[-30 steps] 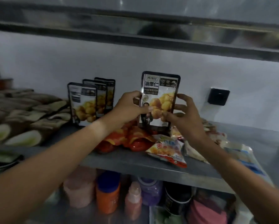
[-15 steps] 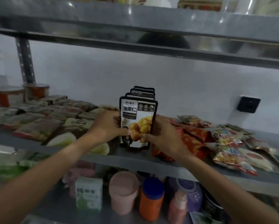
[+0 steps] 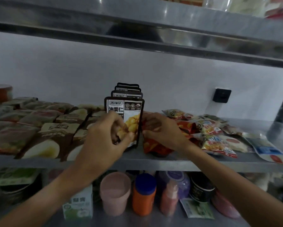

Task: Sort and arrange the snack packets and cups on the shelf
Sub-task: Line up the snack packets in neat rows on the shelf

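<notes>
Pinching chestnut pouch point(image 3: 132, 119) w/ our left hand point(image 3: 104, 138) at frame center, upright on shelf point(image 3: 170, 163); right hand point(image 3: 160, 130) fingers curled on red packet point(image 3: 155, 147).

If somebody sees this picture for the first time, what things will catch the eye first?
First, the upright black chestnut packet at mid-shelf, heading a row of like packets, with the left hand pinching its lower front. Next, the right hand on the red packet beside it. Below, an orange bottle with a blue cap stands out.
</notes>
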